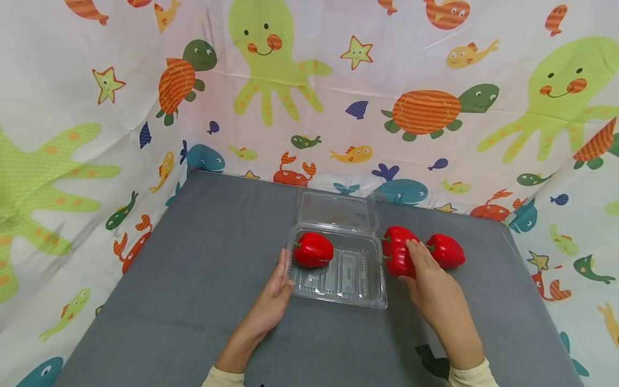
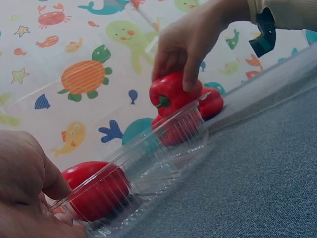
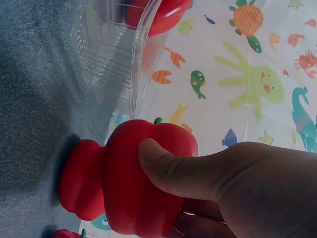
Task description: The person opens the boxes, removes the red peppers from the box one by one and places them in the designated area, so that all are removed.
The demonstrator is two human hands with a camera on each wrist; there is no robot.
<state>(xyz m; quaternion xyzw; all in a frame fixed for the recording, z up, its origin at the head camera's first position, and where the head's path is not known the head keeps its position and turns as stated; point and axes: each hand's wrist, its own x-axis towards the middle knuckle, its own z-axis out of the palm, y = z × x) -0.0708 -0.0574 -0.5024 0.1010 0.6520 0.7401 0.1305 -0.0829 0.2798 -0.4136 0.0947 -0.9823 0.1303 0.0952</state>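
Note:
My left hand [image 1: 271,303] grips the left side of a clear plastic clamshell container [image 1: 338,298], thumb at its near left corner. One red bell pepper [image 1: 314,250] lies inside, at the left. Just right of the container, my right hand [image 1: 437,295] holds another red bell pepper [image 3: 143,183] between thumb and fingers, raised off the table. Behind and below it, partly hidden, a further red bell pepper [image 3: 81,183] rests on the table. Another red bell pepper [image 1: 447,251] lies to the right, beyond my right fingers.
The container's hinged lid [image 1: 337,210] lies folded back toward the rear. Everything stands on a grey cloth-covered table [image 1: 217,242]. A white curtain [image 1: 348,107] printed with sea animals hangs behind and along both sides. A dark strap [image 1: 432,361] shows by my right wrist.

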